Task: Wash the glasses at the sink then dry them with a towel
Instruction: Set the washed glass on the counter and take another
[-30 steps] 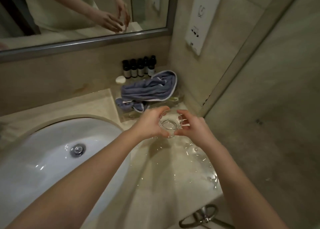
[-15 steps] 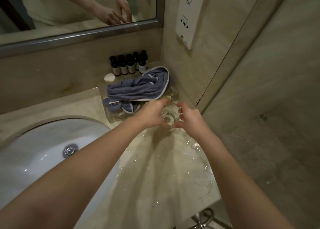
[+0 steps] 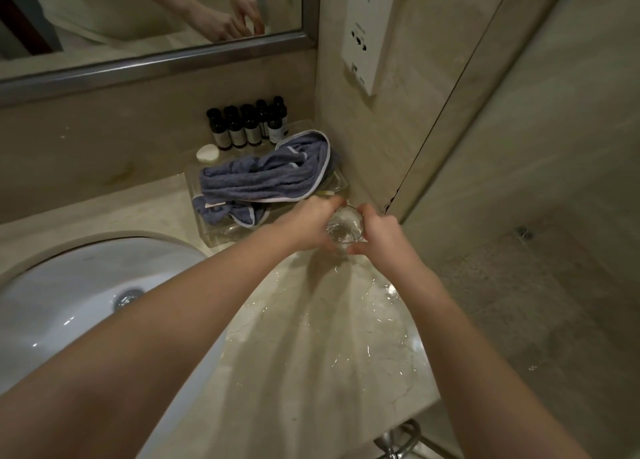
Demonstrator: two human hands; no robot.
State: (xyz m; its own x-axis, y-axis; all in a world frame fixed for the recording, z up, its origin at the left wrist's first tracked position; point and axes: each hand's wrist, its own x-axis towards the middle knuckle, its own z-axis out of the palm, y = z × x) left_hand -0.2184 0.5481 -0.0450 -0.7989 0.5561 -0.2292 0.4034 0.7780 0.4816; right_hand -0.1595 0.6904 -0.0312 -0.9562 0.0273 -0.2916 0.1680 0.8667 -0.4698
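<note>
Hands (image 3: 346, 231) around clear glass (image 3: 344, 229), bottle labels (image 3: 238, 136) unreadable.

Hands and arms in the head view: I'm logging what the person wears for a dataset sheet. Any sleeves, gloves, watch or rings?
Both forearms are bare right up to the bottom edge of the picture, with no sleeves showing. The left hand and the right hand wear no gloves. No watch, bracelet or ring shows on the visible parts of either wrist or hand. The far sides of the fingers are hidden.
</note>
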